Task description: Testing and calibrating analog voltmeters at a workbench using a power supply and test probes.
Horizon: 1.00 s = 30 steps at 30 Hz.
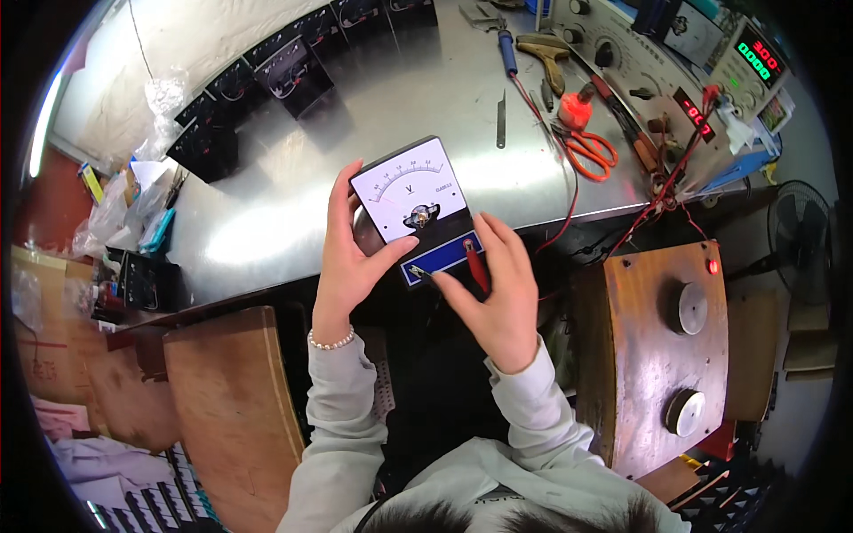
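An analog voltmeter [410,182] with a white dial and a black lower body is held tilted above the near edge of the metal bench. My left hand [346,249] is closed round its left side, thumb on the lower front. My right hand [498,293] grips the lower right corner, fingers along the edge. Its thumb reaches a small metal clip [416,271] at the left end of the blue strip [442,258] below the dial. A red crocodile clip [477,269] hangs from the strip's right end, beside my right fingers.
On the bench [391,98] lie orange-handled scissors [590,156], a thin blade [501,122] and a blue-handled tool [507,53]. Several black meter housings [293,75] line the back left. Test instruments [613,53] stand at right, above a wooden box [662,355] with two metal knobs.
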### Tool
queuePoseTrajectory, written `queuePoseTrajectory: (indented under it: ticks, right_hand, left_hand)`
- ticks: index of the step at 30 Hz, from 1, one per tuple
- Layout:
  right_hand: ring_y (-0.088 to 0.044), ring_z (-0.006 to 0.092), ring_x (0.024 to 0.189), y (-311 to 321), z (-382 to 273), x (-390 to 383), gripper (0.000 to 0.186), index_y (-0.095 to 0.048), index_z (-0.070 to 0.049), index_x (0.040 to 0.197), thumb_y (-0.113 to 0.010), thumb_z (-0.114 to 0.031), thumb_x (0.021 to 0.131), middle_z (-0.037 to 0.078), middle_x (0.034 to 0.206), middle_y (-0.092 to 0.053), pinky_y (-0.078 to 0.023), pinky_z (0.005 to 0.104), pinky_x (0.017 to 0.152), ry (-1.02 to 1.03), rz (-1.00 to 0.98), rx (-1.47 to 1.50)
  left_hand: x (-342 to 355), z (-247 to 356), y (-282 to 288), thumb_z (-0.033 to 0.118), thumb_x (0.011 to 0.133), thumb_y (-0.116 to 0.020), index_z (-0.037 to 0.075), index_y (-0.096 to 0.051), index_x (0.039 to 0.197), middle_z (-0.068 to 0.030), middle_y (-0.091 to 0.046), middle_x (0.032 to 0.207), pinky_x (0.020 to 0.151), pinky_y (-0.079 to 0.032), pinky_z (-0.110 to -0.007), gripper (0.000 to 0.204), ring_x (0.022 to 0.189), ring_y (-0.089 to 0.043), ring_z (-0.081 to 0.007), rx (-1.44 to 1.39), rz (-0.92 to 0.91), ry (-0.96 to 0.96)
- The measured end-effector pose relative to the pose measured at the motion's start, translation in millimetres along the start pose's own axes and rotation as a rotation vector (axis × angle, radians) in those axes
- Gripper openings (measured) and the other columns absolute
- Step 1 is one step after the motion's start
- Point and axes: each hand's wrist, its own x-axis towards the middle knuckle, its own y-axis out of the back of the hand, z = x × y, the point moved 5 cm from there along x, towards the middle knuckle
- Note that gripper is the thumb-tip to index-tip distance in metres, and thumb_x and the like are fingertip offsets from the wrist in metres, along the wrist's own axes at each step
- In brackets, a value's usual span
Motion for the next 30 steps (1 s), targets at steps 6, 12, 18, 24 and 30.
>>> queuePoseTrajectory:
  ticks: [6,12,18,24,30]
  right_hand:
    - [-0.066,0.0100,0.076,7.7,30.8,-28.6,0.026,-0.065,0.002,0.110,-0.076,0.001,0.086,0.004,0.093,-0.070,-0.053,0.0229,0.068,-0.503,0.119,0.431]
    - [-0.060,0.0051,0.071,5.4,26.6,-22.8,0.024,-0.066,0.000,0.103,-0.079,-0.001,0.083,0.003,0.089,-0.069,-0.048,0.0197,0.062,-0.431,0.083,0.303]
    - [-0.059,0.0075,0.067,4.3,25.0,-16.1,0.018,-0.065,0.002,0.092,-0.080,0.000,0.082,0.006,0.082,-0.068,-0.048,0.0227,0.058,-0.319,0.113,0.224]
    - [-0.063,0.0191,0.065,13.9,15.7,-12.9,0.019,-0.062,0.003,0.086,-0.080,0.004,0.080,0.012,0.079,-0.067,-0.049,0.0272,0.058,-0.136,0.098,0.131]
    - [-0.063,0.0252,0.064,21.6,10.4,-13.7,0.019,-0.062,0.003,0.084,-0.079,0.006,0.079,0.014,0.078,-0.066,-0.050,0.0296,0.058,-0.098,0.075,0.105]
  left_hand:
    - [0.5,-1.7,0.7,-0.006,0.080,-0.075,0.010,-0.015,0.158,-0.0155,-0.043,0.145,0.108,-0.044,-0.040,0.100,0.133,-0.048,-0.0247,0.140,-0.046,-0.083]
    - [2.3,-3.8,0.5,-0.006,0.081,-0.073,0.010,-0.013,0.158,-0.0157,-0.041,0.147,0.110,-0.042,-0.040,0.100,0.134,-0.046,-0.0251,0.083,-0.060,-0.079]
    - [2.0,-2.3,-0.3,-0.008,0.079,-0.073,0.009,-0.017,0.157,-0.0175,-0.043,0.140,0.110,-0.041,-0.040,0.097,0.132,-0.047,-0.0256,0.039,-0.025,-0.088]
    - [2.9,-1.0,-2.6,-0.008,0.079,-0.072,0.009,-0.017,0.157,-0.0161,-0.043,0.140,0.110,-0.041,-0.040,0.097,0.132,-0.048,-0.0254,0.052,-0.026,-0.076]
    - [2.3,1.7,-2.5,-0.008,0.079,-0.073,0.010,-0.017,0.157,-0.0160,-0.044,0.140,0.108,-0.042,-0.040,0.098,0.131,-0.048,-0.0251,0.121,-0.031,-0.112]
